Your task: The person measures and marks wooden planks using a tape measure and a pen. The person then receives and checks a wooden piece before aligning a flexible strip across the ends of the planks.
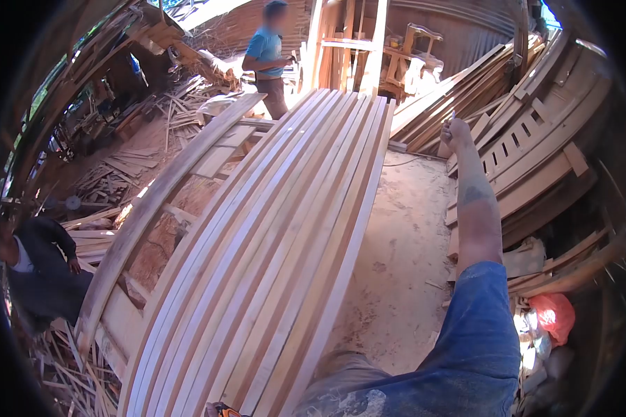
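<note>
Long narrow wooden strips, light and reddish brown, lie side by side lengthwise across the middle. My right arm stretches forward beyond their right edge, and my right hand is raised with its fingers closed. Something small seems to stick up from its fingertips, too small to name. At the bottom edge, by the near end of the strips, an orange and black tool shows in part. Only a sliver of my left hand appears beside it, with the fingers around the tool; the rest is out of frame.
Curved planks flank the strips on the left. One person in a blue shirt stands beyond the far end; another person is at the left edge. Stacked boards, a red bag and wooden frames stand right and behind.
</note>
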`<state>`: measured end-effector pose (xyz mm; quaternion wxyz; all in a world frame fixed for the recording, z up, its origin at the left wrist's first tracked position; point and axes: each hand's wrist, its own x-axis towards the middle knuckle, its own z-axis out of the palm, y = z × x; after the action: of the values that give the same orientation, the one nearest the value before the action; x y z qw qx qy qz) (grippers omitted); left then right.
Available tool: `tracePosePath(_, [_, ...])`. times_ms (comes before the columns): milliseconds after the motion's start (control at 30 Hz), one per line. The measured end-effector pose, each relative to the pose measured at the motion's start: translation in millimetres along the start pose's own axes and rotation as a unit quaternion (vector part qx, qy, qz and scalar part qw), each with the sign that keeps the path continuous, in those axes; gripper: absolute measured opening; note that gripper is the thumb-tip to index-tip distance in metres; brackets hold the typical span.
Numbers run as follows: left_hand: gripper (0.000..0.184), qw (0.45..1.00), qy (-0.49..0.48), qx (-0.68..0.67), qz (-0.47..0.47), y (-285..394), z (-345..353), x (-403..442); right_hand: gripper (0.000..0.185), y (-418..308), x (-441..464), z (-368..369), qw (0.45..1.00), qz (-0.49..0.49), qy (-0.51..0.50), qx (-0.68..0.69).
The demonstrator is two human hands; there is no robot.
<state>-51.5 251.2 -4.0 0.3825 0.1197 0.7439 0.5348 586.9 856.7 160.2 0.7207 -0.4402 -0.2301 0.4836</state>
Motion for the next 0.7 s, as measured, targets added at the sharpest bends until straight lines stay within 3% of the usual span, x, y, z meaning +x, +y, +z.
tracePosePath(67, [0.03, 0.995, -0.027, -0.089, -0.021, -10.5, -11.3, 3.1, 0.012, 27.8, -37.7, 19.0, 0.995, -0.039, -0.032, -0.081])
tracePosePath(100, [0.031, 0.976, -0.012, -0.211, -0.05, -15.5, -14.2, 3.9, 0.011, 53.0, -50.8, 23.8, 0.991, -0.013, -0.086, -0.106])
tracePosePath(167, [0.033, 0.889, 0.015, -0.447, -0.099, -23.8, -15.0, 4.7, 0.013, 119.8, -115.2, 43.0, 0.98, 0.019, -0.157, -0.122])
tracePosePath(233, [0.035, 0.88, 0.05, -0.471, -0.038, -15.4, -12.1, -4.8, 0.026, 187.2, -175.7, 54.5, 0.961, 0.054, -0.212, -0.167])
tracePosePath(300, [0.035, 0.868, 0.052, -0.493, 0.009, -0.3, -7.0, -15.1, 0.039, 257.8, -210.3, 68.8, 0.954, -0.089, -0.192, -0.21])
tracePosePath(333, [0.036, 0.857, 0.056, -0.511, 0.018, -14.5, -20.9, -6.4, 0.045, 295.2, -201.7, 62.1, 0.924, -0.148, -0.245, -0.255])
tracePosePath(400, [0.035, 0.854, 0.032, -0.514, 0.075, -24.8, -43.5, 7.1, 0.044, 272.4, -250.6, 91.4, 0.899, -0.015, -0.316, -0.304])
tracePosePath(467, [0.032, 0.845, 0.053, -0.525, 0.092, -31.9, -68.1, 21.1, 0.038, 279.9, -267.1, 100.7, 0.855, -0.04, -0.346, -0.384])
tracePosePath(500, [0.034, 0.889, 0.087, -0.421, 0.158, -41.7, -86.8, 32.4, 0.036, 282.4, -272.1, 103.1, 0.828, -0.054, -0.363, -0.424])
tracePosePath(567, [0.038, 0.925, 0.15, -0.201, 0.286, -59.9, -113.6, 56.5, 0.037, 308.3, -268.8, 100.6, 0.731, -0.308, -0.378, -0.478])
tracePosePath(600, [0.043, 0.921, 0.229, -0.154, 0.276, -59.6, -112.2, 62.7, 0.041, 322.3, -266.7, 97.9, 0.66, -0.428, -0.375, -0.491])
tracePosePath(667, [0.054, 0.89, 0.381, -0.054, 0.244, -49.8, -105.8, 68.8, 0.048, 341.8, -271.2, 86.1, 0.627, -0.414, -0.39, -0.532])
tracePosePath(700, [0.059, 0.882, 0.408, -0.005, 0.235, -42.9, -100.2, 66.6, 0.052, 348.0, -274.1, 82.1, 0.61, -0.408, -0.397, -0.551])
